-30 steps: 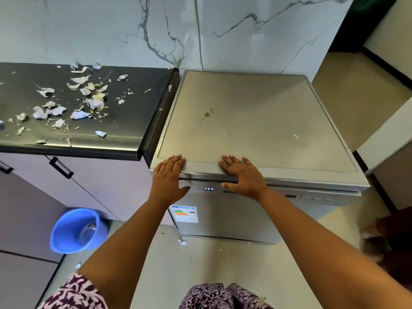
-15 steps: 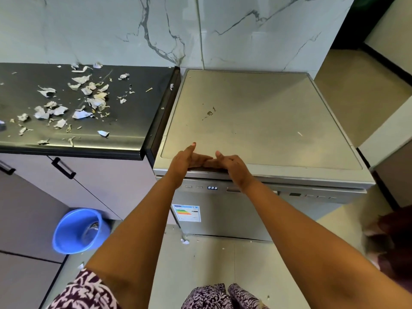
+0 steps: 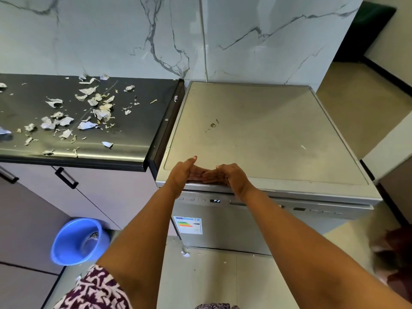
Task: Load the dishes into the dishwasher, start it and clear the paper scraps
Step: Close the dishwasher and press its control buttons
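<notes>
Right now my left hand [image 3: 184,172] and right hand [image 3: 230,177] rest on the near edge of the dishwasher [image 3: 256,134]. The fingers are straight with their tips touching, and they grasp nothing. Its door is closed, so its inside is hidden; the display [image 3: 215,200] reads P2. Paper scraps [image 3: 95,108] lie scattered over the black counter [image 3: 142,130] to the left. On the floor at near left sits a blue bucket [image 3: 64,246] with something shiny inside that I cannot make out.
</notes>
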